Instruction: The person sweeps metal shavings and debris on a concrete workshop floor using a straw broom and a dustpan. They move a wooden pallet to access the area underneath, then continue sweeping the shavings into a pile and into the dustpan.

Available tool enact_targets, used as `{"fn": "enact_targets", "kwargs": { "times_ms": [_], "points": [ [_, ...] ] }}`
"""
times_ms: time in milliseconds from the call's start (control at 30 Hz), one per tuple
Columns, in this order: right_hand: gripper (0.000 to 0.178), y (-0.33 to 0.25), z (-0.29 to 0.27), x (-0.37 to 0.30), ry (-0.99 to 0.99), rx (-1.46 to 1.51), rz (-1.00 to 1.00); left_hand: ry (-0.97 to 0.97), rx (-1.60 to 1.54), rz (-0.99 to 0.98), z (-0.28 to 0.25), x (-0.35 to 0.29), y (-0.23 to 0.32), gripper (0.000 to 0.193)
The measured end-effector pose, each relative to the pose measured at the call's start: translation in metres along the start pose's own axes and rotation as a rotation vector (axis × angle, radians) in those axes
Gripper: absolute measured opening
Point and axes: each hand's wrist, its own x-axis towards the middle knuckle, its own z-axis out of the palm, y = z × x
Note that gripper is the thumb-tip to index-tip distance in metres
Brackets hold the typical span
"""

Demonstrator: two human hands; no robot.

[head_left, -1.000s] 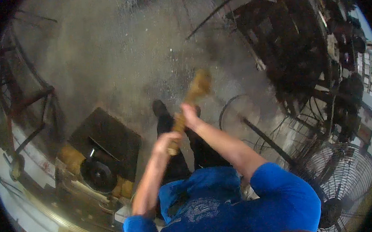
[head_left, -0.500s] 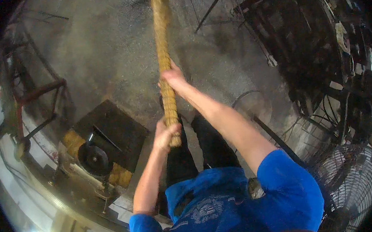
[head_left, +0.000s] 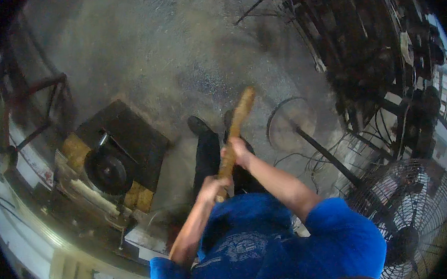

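Note:
A long straw-coloured bundle (head_left: 241, 109), which looks like straw bound round with cord, slants in front of my legs, its far end up and to the right. My left hand (head_left: 214, 188) is closed round its near end, close to my waist. Farther along, my right hand (head_left: 239, 151) grips it at about the middle, fingers wrapped over it. The far end is free above the floor near my shoes, slightly blurred.
On the left, a bench machine with a black round wheel (head_left: 107, 171) stands by a dark plate (head_left: 124, 131). A large caged fan (head_left: 412, 204) is at the lower right, with its pole and round base (head_left: 292, 124). Dark metal equipment (head_left: 352, 47) fills the upper right. Cables lie near the fan.
Both hands have drawn the bundle in toward my body. Its far end has swung from straight ahead to the right and now lies much nearer me. The view has shifted slightly.

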Motion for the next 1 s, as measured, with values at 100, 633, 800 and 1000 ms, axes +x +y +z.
{"fn": "enact_targets", "kwargs": {
  "times_ms": [100,633,800,1000],
  "points": [
    [0.027,0.015,0.096,0.026,-0.070,0.003,-0.089,0.253,-0.026,0.185,-0.044,-0.024,0.040,0.025],
    [0.022,-0.048,0.095,-0.037,0.009,-0.333,-0.127,0.007,0.051,0.224,0.004,-0.013,0.032,0.034],
    [0.027,-0.107,0.167,0.004,-0.374,-0.314,-0.149,0.165,-0.017,0.302,-0.010,-0.017,0.136,0.030],
    [0.021,-0.148,0.168,0.010,-0.423,-0.321,-0.123,0.185,0.000,0.456,0.024,0.013,0.134,0.029]
  ]
}}
